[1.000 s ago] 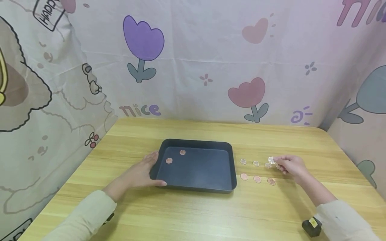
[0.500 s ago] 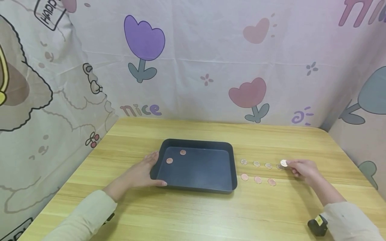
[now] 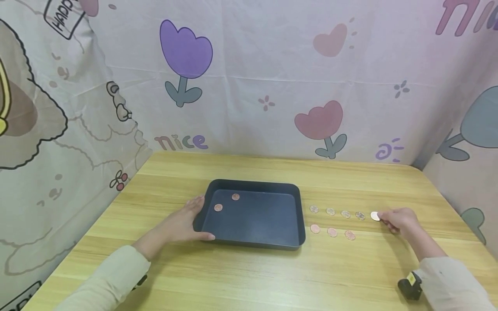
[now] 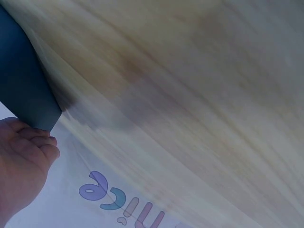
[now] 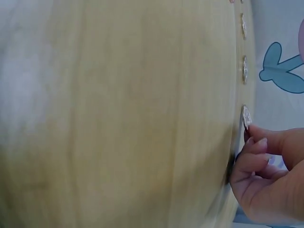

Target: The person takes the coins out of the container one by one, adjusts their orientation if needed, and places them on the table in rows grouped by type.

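A dark, shallow rectangular baking tray point(image 3: 253, 216) stands on the table with two copper-coloured coins point(image 3: 218, 207) lying in its left part. My left hand point(image 3: 183, 224) holds the tray's left end, the thumb along its front wall and the fingers at the left wall; in the left wrist view curled fingers meet the tray corner point(image 4: 28, 85). My right hand point(image 3: 400, 219) pinches a silver coin point(image 3: 375, 216) between thumb and finger, low over the table at the right end of a row of silver coins point(image 3: 345, 214). The right wrist view shows this pinched coin point(image 5: 246, 116) tilted on edge.
In front of the silver row lie three copper-coloured coins point(image 3: 332, 232), right of the tray. The wood-grain table point(image 3: 249, 276) ends at a printed cloth backdrop point(image 3: 249, 86) behind and at both sides. A black device point(image 3: 410, 286) sits on my right wrist.
My right hand has carried the silver coin rightward along the row, past the fourth coin, and lowered it near the row's end. My left hand and the tray stay put.
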`<state>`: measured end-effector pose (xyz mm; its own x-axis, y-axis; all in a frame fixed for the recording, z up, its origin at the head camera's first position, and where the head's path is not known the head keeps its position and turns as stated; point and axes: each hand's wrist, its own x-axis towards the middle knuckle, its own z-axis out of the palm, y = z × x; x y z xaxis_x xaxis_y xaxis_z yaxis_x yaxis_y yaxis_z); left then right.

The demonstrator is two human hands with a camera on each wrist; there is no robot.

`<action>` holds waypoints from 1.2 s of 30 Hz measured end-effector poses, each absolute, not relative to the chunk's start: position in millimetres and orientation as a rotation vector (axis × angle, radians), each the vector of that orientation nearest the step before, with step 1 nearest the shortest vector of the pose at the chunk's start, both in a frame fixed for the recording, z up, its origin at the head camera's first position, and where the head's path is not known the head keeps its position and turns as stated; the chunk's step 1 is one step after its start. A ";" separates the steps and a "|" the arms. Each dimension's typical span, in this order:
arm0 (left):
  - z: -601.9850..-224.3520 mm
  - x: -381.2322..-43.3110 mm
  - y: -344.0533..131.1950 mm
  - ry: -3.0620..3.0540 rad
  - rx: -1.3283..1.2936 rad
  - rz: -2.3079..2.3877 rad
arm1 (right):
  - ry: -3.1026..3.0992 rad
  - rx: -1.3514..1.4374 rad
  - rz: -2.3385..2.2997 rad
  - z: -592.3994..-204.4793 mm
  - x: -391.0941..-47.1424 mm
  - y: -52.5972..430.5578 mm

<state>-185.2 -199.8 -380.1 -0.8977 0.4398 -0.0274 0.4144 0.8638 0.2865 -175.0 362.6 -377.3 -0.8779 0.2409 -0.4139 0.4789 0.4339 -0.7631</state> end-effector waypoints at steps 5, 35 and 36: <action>-379.9 -185.3 -199.7 2.947 0.678 0.414 | 2.517 0.673 -1.334 -381.4 -175.2 364.1; -380.6 -184.6 -199.9 2.954 0.690 0.421 | 2.796 0.342 -1.435 -357.9 -179.6 314.8; -380.7 -184.7 -200.0 2.953 0.689 0.421 | 2.781 0.324 -1.468 -356.4 -180.3 310.6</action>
<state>-184.7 -200.0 -380.7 -0.8958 0.4443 -0.0155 0.4223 0.8612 0.2827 -180.3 310.6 -356.4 -0.9787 0.1898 -0.0776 0.1712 0.5477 -0.8190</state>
